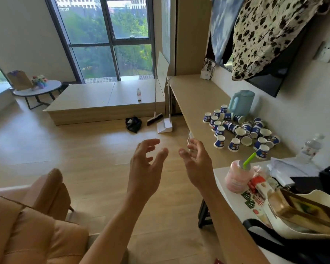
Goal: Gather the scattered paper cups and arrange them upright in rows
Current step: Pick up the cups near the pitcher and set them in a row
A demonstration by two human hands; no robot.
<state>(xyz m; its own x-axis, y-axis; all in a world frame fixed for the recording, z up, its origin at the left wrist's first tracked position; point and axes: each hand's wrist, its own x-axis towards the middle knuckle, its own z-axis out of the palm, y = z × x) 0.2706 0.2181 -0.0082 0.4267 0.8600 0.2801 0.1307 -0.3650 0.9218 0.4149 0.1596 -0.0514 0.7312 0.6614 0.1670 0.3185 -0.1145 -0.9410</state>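
You are holding both hands up in front of you over the wooden floor [84, 145], palms turning toward each other. Your left hand [147, 164] is hanging loose, its fingers spread and lightly bent, gripping nothing. Your right hand [196, 162] is doing likewise, fingers relaxed and apart with nothing between them; a small pale shape is showing just behind its fingertips, too blurred to name. The paper cups [238, 128], blue and white, are sitting in a loose cluster on the long wooden desk [194, 96] to your right, well apart from both hands. Those on the left of the cluster are standing in a rough line, while many toward the wall are lying on their sides with their open mouths showing, some touching one another. A pale blue pitcher [240, 102] is standing just behind the cluster, against the wall. Nearer to you, a pink drink [236, 176] with a green straw is standing at the corner of a white surface, beside a tote bag [303, 212], and a clear water bottle [311, 147] is standing by the wall. A tan armchair [36, 216] is filling the lower left.
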